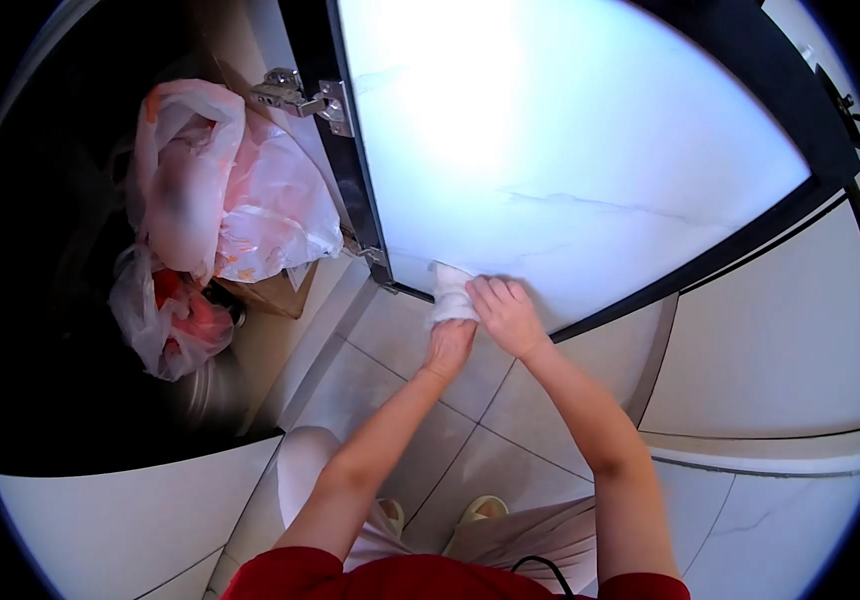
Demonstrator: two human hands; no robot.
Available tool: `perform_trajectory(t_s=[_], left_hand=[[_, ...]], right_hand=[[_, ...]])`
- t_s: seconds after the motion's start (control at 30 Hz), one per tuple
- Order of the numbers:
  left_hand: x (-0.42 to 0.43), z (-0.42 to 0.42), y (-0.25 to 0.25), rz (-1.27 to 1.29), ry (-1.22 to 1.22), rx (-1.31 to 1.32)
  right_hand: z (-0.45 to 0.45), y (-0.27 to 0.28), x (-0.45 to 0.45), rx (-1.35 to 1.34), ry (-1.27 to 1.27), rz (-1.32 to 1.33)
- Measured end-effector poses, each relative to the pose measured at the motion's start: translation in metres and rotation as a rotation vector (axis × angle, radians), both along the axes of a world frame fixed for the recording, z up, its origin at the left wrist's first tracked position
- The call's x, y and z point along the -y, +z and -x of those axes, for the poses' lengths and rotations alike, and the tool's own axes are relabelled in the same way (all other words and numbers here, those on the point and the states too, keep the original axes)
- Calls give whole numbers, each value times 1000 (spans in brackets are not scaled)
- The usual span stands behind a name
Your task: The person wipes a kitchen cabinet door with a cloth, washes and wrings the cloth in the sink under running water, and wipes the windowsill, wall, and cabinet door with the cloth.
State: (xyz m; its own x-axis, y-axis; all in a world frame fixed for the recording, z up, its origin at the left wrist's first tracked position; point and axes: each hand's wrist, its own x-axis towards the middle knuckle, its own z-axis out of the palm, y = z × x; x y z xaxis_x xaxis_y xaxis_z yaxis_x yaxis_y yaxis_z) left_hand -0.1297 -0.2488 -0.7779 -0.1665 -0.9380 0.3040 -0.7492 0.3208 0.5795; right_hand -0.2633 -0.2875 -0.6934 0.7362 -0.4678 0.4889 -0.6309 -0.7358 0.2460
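Note:
A crumpled white cloth (pixel 453 292) lies against the lower edge of an open white cabinet door (pixel 550 200) with a black frame. My left hand (pixel 450 348) is closed on the cloth from below, its fingertips hidden in the folds. From the right, my right hand (pixel 506 315) meets the same cloth, fingers bent and pressed together, with the fingertips at its edge. Both hands are close together, low on the door's face.
Left of the door, the dark cabinet holds pinkish plastic bags (pixel 275 205) on a cardboard box (pixel 275 290). A metal hinge (pixel 300 97) joins the door to the cabinet side. Grey floor tiles (pixel 450 420) and my slippers (pixel 482 510) show below. Another white panel (pixel 770 330) stands at right.

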Motion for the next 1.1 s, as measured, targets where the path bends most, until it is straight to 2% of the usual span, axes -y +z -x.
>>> perform_trajectory(t_s=[0.03,0.07,0.13,0.2,0.27,0.33,0.5,0.57,0.6,0.63,0.7,0.73,0.77,0.83,0.87,0.9,0.97,1.0,1.1], left_hand=[[-3,2,13,108,39,-33],[-1,1,26,102,36,-32],[18,-1,86,481,163,-114],[31,-12,127,527,169,-180],[34,-15,145,577,178,-243],[33,-13,152,427,281,-581],[27,-14,89,188,229,-716],[26,-17,77,2,164,-1048],[22,-24,92,-176,81,-1263],[20,-28,103,-176,85,-1263],[18,-33,119,-389,124,-1761],[17,-33,123,-391,173,-1561],[19,-33,126,-391,168,-1561],[21,-33,136,-67,372,-1202],[28,-32,145,147,390,-1194],[35,-31,145,142,390,-1194],[43,-31,144,366,353,-760],[43,-30,137,266,363,-775],[48,-34,117,200,383,-757]], right_hand=[[-4,13,2,2,-4,-3],[-8,28,7,45,-42,38],[-20,75,14,144,-72,158],[-32,124,17,220,-58,215],[-36,133,22,298,-39,275],[-39,123,27,279,-31,177],[-39,77,10,214,-40,10],[-45,75,-5,423,-108,-188],[-48,78,-12,497,-156,-258],[-51,76,-12,496,-154,-261],[-58,70,-11,585,-216,-150],[-59,69,-11,585,-216,-149],[-61,68,-9,691,-262,-183],[-66,72,-8,798,-317,-222],[-70,79,-6,909,-373,-216],[-75,83,-3,1020,-430,-207],[-83,75,-1,1070,-460,-195],[-86,70,-1,1055,-519,-179],[-94,56,0,1087,-601,-185]])
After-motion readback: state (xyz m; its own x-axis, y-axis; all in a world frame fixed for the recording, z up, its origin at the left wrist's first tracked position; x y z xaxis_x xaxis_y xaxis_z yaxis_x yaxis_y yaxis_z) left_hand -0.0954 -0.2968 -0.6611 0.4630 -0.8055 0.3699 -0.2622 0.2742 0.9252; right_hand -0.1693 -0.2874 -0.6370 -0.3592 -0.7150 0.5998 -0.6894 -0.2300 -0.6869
